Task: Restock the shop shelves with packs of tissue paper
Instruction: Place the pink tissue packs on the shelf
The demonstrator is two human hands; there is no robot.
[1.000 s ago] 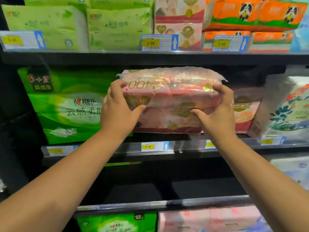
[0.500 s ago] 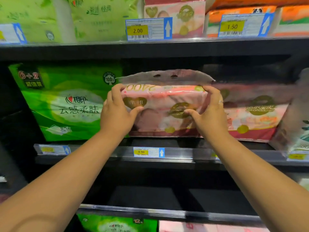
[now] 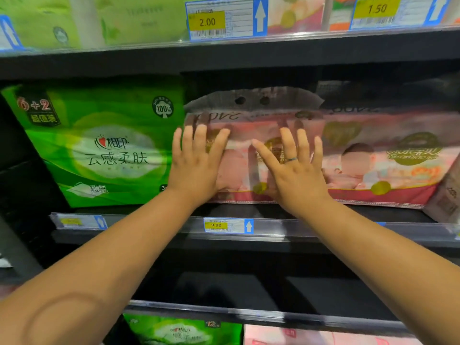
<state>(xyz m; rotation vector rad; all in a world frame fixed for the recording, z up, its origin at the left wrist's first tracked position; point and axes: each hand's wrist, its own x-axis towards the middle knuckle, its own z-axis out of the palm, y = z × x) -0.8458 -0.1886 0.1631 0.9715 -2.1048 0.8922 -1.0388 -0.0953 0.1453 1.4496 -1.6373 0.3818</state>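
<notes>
A pink tissue pack (image 3: 249, 120) with gold print stands on the middle shelf (image 3: 273, 227), between a large green pack (image 3: 104, 145) and a second pink pack (image 3: 388, 155). My left hand (image 3: 196, 163) lies flat against its front at the left. My right hand (image 3: 296, 168), a ring on one finger, lies flat against its front further right. Fingers of both hands are straight and spread. The pack's lower middle is hidden behind my hands.
The top shelf carries light green packs (image 3: 74, 21) and price tags 2.00 (image 3: 221, 21) and 1.50 (image 3: 378, 11). A 9.90 tag (image 3: 227, 225) sits on the middle shelf's rail. Below lie a dark gap, then a green pack (image 3: 181, 329) and a pink pack (image 3: 323, 336).
Both hands let go of the pink pack's sides and now press flat on its front. The pack has gone further back onto the shelf, beside the other pink pack.
</notes>
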